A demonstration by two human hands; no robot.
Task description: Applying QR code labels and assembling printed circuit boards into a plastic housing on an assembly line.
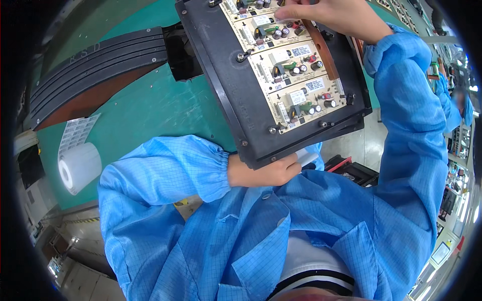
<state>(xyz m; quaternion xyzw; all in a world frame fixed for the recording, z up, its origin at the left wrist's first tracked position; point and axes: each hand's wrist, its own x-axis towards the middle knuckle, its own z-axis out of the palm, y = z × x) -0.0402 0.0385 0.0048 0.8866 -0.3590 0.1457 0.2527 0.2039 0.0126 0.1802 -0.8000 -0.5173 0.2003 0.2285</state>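
A black tray-like fixture [221, 85] holds a panel of cream circuit boards [281, 83] with capacitors, white blocks and green parts. A brown strip [321, 50] lies along the panel's right side. My right hand [329, 17] reaches over the upper boards, its thumb close to the components and its fingers bent together; whatever they pinch is hidden. Below the fixture's near edge is my left hand [268, 173], its fingers curled closed round a white flat piece [306, 157] that sticks out past them.
A roll of labels [80, 168] with its strip unwound lies on the green mat [165, 110] at left. Behind it stands a curved black ridged piece [105, 70]. A dark bin with a red edge [351, 168] sits below right. Another person's blue sleeve [447, 100] shows at far right.
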